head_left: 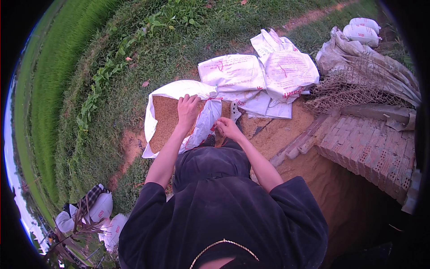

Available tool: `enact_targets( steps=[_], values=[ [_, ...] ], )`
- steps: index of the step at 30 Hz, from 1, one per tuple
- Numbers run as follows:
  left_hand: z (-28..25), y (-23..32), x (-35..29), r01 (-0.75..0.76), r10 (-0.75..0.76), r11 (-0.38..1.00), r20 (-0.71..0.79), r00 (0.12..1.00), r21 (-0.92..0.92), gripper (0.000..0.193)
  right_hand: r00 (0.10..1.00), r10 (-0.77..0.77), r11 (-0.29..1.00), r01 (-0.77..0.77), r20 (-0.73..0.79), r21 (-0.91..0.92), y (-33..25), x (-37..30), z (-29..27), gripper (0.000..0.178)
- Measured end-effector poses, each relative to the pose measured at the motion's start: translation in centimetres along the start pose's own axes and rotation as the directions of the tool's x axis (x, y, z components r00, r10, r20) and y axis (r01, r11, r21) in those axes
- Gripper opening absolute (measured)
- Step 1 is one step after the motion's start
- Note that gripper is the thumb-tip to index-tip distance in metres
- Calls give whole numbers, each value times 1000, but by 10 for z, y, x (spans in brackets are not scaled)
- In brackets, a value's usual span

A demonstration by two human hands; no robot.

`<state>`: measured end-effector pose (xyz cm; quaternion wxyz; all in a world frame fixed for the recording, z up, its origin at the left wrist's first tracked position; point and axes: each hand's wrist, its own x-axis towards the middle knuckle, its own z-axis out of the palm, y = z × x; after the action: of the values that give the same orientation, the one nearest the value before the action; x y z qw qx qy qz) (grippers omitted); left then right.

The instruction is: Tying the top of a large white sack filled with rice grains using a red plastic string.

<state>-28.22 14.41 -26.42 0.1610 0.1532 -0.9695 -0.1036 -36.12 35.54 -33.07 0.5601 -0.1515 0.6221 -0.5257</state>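
Before me stands a white woven sack [207, 125], its wide mouth facing up. Loose brown, grain-like stuff [165, 120] fills it nearly to the rim. My left hand [188, 110] reaches over the opening, fingers bent onto the folded rim at the right side. On the sack's outer right side, my right hand [229, 128] pinches the white cloth, and its fingertips are partly hidden. A thin red string [212, 98] runs by the rim just above both hands. The sack's lower part is out of sight beside my legs.
Flat white sacks [233, 74] lie in a pile ahead to the right. A low brick wall [365, 150] edges a dark hollow holding brown stuff. Netting [349, 85] and a tarp [358, 56] heap behind it. Filled sacks [99, 208] sit on the grass at lower left.
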Motion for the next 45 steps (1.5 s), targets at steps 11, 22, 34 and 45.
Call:
enact_targets(
  steps=[11,22,34,45],
  values=[
    [4,-2,-8,66,-64,997,59,996,-39,17,999,39,990,-38,-7,134,-10,6,7,22],
    [-3,4,-10,231,-211,954,121,970,-191,13,996,-72,989,77,-43,127,-16,46,14,20],
    [40,-23,40,790,-658,563,446,606,-243,34,958,-218,688,15,-187,-725,-48,37,14,29],
    [-6,-57,91,536,-750,385,84,656,-751,15,698,-714,408,353,-53,-842,-69,29,34,63]
  ],
)
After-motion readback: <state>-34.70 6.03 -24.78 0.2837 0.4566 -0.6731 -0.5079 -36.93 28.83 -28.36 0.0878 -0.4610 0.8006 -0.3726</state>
